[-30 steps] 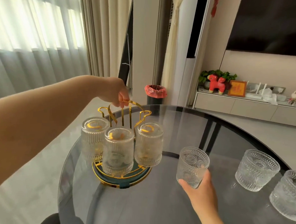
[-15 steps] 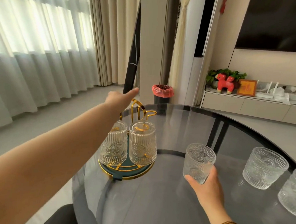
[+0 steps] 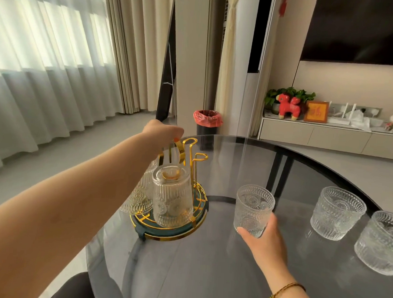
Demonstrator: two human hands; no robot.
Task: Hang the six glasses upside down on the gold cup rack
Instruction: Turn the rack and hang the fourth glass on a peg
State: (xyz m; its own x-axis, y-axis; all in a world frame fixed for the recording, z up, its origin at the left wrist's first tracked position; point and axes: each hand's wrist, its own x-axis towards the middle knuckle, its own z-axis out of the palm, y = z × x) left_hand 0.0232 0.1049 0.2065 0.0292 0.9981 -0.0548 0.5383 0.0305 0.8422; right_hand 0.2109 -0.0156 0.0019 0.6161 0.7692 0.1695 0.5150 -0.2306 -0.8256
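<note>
The gold cup rack (image 3: 191,153) stands on a round green and gold base (image 3: 174,232) at the left of the dark glass table (image 3: 207,264). An upside-down ribbed glass (image 3: 172,195) hangs on its front peg, and more hung glasses (image 3: 139,198) show partly behind my forearm. My left hand (image 3: 162,131) grips the rack's top handle. My right hand (image 3: 266,240) holds an upright glass (image 3: 254,207) that rests on the table right of the rack. Two more upright glasses (image 3: 336,212) (image 3: 383,243) stand at the far right.
The table's curved far edge (image 3: 305,155) runs behind the rack. Beyond it are a bin with a red bag (image 3: 207,124), curtains, and a low cabinet (image 3: 329,136) with ornaments. A dark chair back (image 3: 76,289) shows at the bottom left.
The rack has turned on its base, so the hung glasses swung round to the left and empty pegs face right. My left hand went from open above the rack to closed on its handle.
</note>
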